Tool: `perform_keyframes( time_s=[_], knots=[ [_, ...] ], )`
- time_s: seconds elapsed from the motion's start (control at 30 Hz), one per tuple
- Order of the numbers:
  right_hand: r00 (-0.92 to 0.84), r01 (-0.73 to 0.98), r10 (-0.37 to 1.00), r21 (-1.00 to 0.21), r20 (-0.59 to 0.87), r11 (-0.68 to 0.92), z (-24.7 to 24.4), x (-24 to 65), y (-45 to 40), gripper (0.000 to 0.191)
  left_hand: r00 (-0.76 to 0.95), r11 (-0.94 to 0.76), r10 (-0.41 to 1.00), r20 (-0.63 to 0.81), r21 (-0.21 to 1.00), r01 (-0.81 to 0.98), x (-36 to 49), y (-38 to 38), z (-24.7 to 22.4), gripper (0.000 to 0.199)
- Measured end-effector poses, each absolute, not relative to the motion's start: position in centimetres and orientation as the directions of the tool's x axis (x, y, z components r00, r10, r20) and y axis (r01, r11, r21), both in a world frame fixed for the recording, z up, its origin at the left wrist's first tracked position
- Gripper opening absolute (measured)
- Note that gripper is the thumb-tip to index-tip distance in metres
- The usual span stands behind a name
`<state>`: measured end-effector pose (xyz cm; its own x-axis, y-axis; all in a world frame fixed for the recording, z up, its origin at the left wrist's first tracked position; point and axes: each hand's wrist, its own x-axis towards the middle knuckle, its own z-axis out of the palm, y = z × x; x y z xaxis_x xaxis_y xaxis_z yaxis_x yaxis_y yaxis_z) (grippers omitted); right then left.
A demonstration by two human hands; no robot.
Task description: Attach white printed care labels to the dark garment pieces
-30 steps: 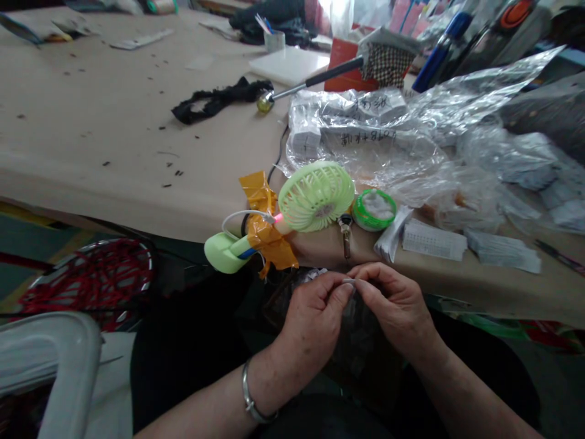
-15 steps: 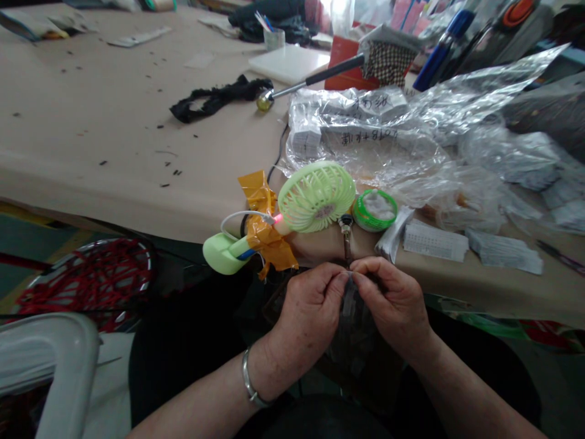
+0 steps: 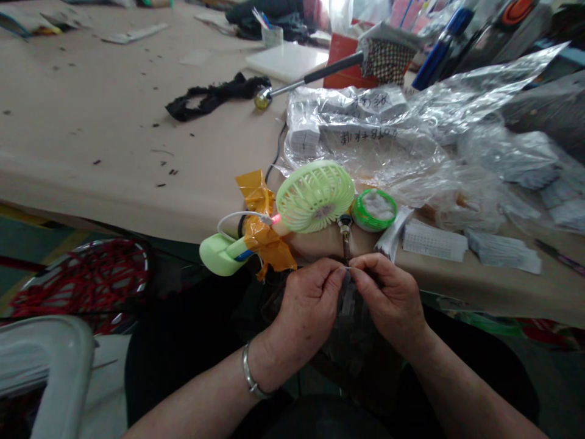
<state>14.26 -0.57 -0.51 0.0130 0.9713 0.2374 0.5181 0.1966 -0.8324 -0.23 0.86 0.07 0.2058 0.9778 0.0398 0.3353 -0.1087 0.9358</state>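
Looks like things are mid-piece here, as far as can be judged: a tiny whitish strip (image 3: 347, 268) is being held on the near side of the light-green handheld fan (image 3: 315, 196), slightly to its right, at about the lower end of a dark metal rod (image 3: 346, 244). The strip is pinched from one side by the left hand (image 3: 311, 302) and from the other by the right hand (image 3: 390, 302), so each grip is pressed together, thumb to finger, with the fingertips almost meeting. Whether the rod is being touched can't be told, that spot's mostly covered. Lower down on the fan's near side, some pale translucent pieces (image 3: 350, 305) can be made out in the shadow, but whether they're finished or waiting can't be said. Off to the fan's right, printed paper slips (image 3: 434, 239) are stacked on the bench (image 3: 114, 195), none seen in either grip. Just right of the fan, a green tub (image 3: 361, 225) is filled with white fluffy stuff, and beyond the fan plastic-wrapped packs (image 3: 361, 131) are piled up. So this strip is reckoned unfinished, plenty of material seems to be left, and no finished count can be given.
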Motion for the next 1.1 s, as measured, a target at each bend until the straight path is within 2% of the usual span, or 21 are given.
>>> perform_keyframes(
  time_s=[0.27, 0.33, 0.43, 0.5, 0.57, 0.63, 0.7, 0.93, 1.03, 1.1],
  knots=[
    [0.004, 0.52, 0.972, -0.831, 0.236, 0.199, -0.3, 14.4, -1.6, 0.006, 0.219, -0.079, 0.976, 0.011, 0.949, 0.305, -0.4, 0.4, 0.4, 0.019],
    [-0.035, 0.564, 0.965, -0.792, 0.259, 0.233, 0.0, 15.1, -2.3, 0.013, 0.251, -0.068, 0.968, -0.008, 0.954, 0.292, -0.5, 0.1, 0.1, 0.021],
    [-0.089, 0.693, 0.919, -0.639, 0.383, 0.334, 0.3, 16.9, -2.9, 0.015, 0.253, -0.038, 0.967, -0.034, 0.962, 0.272, -0.6, -0.1, -0.6, 0.019],
    [-0.11, 0.8, 0.85, -0.462, 0.515, 0.383, 0.2, 18.4, -2.7, 0.016, 0.227, -0.017, 0.973, -0.048, 0.962, 0.273, -0.6, 0.0, -1.3, 0.018],
    [-0.138, 0.887, 0.791, -0.281, 0.596, 0.367, -0.1, 19.7, -2.2, 0.023, 0.213, -0.002, 0.975, -0.06, 0.96, 0.281, -0.6, 0.1, -1.8, 0.02],
    [-0.179, 0.933, 0.778, -0.146, 0.602, 0.328, -0.7, 20.6, -1.6, 0.03, 0.22, 0.007, 0.973, -0.073, 0.958, 0.285, -0.5, 0.0, -2.3, 0.021],
    [-0.204, 0.948, 0.784, -0.082, 0.587, 0.307, -1.2, 21.0, -1.3, 0.031, 0.22, 0.029, 0.971, -0.096, 0.957, 0.287, -0.4, -0.2, -2.6, 0.019],
    [-0.215, 0.919, 0.726, -0.117, 0.653, 0.376, -1.1, 21.7, -1.3, 0.016, 0.264, 0.172, 0.942, -0.209, 0.973, 0.156, 1.2, -0.7, -2.1, 0.013],
    [-0.235, 0.878, 0.709, -0.168, 0.666, 0.448, -0.3, 21.9, -2.2, 0.016, 0.343, 0.412, 0.856, -0.386, 0.911, -0.002, 2.6, -0.7, -0.9, 0.013],
    [-0.269, 0.839, 0.711, -0.204, 0.649, 0.504, 0.1, 21.8, -3.4, 0.018, 0.477, 0.619, 0.736, -0.48, 0.763, -0.186, 3.7, -0.7, -0.2, 0.021]
  ],
)
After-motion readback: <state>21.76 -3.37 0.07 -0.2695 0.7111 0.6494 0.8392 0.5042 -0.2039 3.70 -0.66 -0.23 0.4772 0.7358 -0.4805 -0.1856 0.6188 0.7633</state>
